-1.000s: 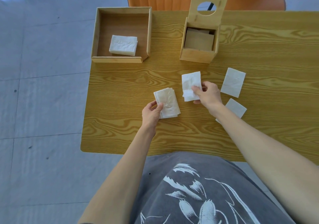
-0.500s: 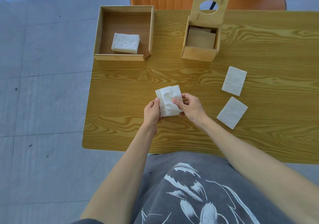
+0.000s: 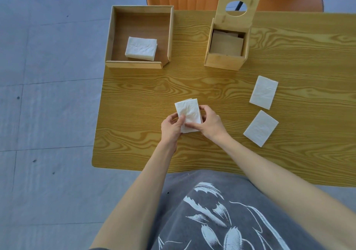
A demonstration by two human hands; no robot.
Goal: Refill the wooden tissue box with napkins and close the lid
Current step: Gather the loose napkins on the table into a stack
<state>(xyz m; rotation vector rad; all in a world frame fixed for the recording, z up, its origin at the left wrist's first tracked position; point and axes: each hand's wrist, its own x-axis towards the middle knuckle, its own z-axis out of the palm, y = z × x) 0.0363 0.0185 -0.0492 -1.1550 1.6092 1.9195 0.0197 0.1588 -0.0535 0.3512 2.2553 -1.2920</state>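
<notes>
1. Fingers (image 3: 182,119) of the left hand (image 3: 170,128) and of the right hand (image 3: 209,123) are closed on a small stack of napkins (image 3: 188,113), pinched from both sides just above the worktop (image 3: 134,99), probably so its edges are squared before loading
2. Well beyond the hands, the wooden tissue box (image 3: 225,57) is seen with its lid (image 3: 239,5) propped upright, so the cavity is left open for filling
3. Two loose napkins, one (image 3: 264,91) farther and one (image 3: 261,127) nearer, are laid flat to the right, within easy reach and not yet gathered
4. A thicker napkin pile (image 3: 141,48) is kept in the open wooden tray (image 3: 113,37) at the left, apparently as supply
</notes>
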